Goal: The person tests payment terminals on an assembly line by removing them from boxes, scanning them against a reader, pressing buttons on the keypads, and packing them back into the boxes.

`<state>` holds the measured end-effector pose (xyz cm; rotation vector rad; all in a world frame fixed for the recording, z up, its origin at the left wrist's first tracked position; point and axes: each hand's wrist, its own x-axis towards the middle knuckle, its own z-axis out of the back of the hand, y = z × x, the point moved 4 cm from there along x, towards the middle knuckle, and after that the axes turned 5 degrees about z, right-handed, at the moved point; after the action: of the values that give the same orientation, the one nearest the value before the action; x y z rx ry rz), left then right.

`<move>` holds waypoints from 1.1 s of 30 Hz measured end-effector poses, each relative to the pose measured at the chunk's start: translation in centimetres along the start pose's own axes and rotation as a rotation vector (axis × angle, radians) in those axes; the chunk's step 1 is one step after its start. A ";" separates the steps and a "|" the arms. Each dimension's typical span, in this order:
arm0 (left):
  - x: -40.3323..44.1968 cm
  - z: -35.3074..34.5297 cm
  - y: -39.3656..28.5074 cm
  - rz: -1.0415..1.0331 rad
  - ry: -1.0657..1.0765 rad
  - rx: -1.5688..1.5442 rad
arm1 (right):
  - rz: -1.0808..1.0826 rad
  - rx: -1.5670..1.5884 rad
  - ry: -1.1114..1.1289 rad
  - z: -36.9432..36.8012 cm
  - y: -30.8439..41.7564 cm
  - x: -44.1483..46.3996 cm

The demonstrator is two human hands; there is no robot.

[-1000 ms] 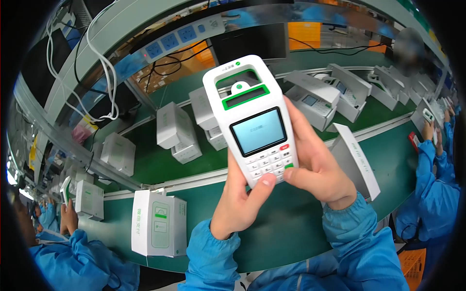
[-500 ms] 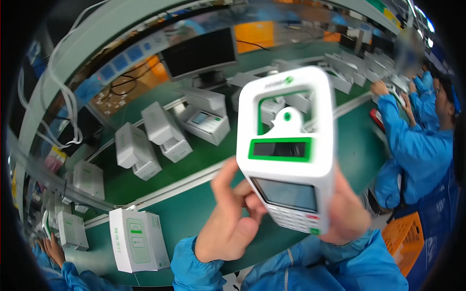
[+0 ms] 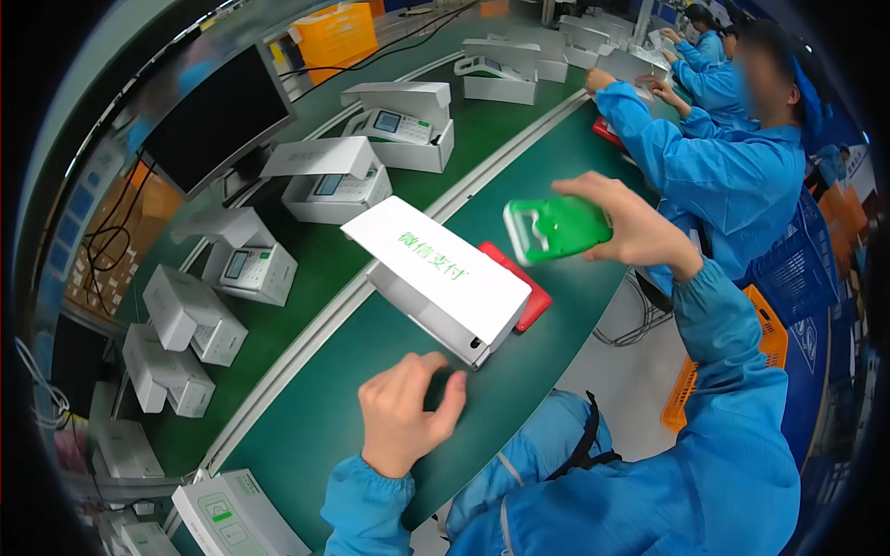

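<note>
My right hand (image 3: 640,222) grips a payment terminal (image 3: 559,230), its bright green face and white end turned toward the camera, held above the right side of the bench. To its left, a white box (image 3: 445,278) with green lettering stands on the green bench; its lid is raised and hides the inside. In front of the box is my left hand (image 3: 405,408), empty, with the thumb apart from loosely bent fingers. A flat red object (image 3: 532,306) lies beside the box, partly hidden behind it.
Open boxes with terminals (image 3: 408,130) line the far side beyond a pale rail (image 3: 306,343). A closed white box (image 3: 236,519) stands at lower left. A monitor (image 3: 220,116) is at the back. A co-worker (image 3: 742,176) sits at right, near an orange crate (image 3: 681,389).
The terminal has moved from between both hands into my right hand alone and is turned. My left hand has let go. The view has swung right, bringing the lettered open box into sight.
</note>
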<state>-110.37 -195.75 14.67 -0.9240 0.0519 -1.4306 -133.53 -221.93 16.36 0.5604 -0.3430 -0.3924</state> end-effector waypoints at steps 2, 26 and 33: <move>-0.5 -1.3 0.5 0.017 0.088 0.057 | 0.063 -0.120 0.131 -1.2 -1.2 0.2; -0.1 -5.0 1.5 -0.023 0.153 -0.001 | 0.220 -0.133 0.357 -1.6 -4.1 2.8; 0.4 -5.5 1.2 -0.025 0.144 -0.016 | 0.261 -0.182 0.322 -0.9 -4.0 3.0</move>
<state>-112.31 -199.02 10.45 -0.8362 0.1597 -1.5203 -131.62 -225.95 13.98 0.3855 -0.0666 -0.0763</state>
